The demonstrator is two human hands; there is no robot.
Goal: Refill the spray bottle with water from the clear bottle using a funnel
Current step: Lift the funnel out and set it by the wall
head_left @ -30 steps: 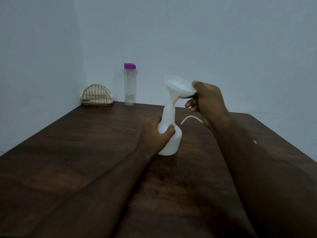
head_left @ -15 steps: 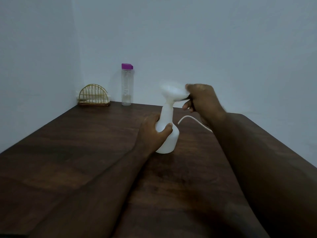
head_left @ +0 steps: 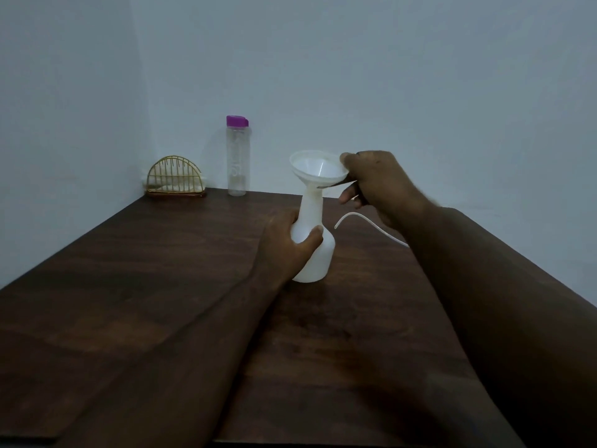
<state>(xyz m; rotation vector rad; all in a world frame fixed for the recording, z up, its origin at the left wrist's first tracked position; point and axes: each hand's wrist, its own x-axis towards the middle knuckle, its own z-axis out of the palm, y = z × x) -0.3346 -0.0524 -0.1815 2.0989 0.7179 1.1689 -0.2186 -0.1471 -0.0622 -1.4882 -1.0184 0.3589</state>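
Walls (head_left: 387, 76) meet in a pale corner behind my dark wood table (head_left: 129, 302). Clear bottle (head_left: 237, 156) stands upright at the back, beside a wire holder (head_left: 174, 177). Mid-table, my left hand (head_left: 284, 250) wraps the upright spray bottle (head_left: 315, 250); my right hand (head_left: 378, 182) pinches the funnel (head_left: 318, 168) rim, mouth up, spout in its neck.

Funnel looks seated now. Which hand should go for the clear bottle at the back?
Probably the right hand: it only pinches the funnel rim and can let go. The left hand grips the spray bottle, steadying it. The clear bottle stands capped, back-left, a cross-reach.
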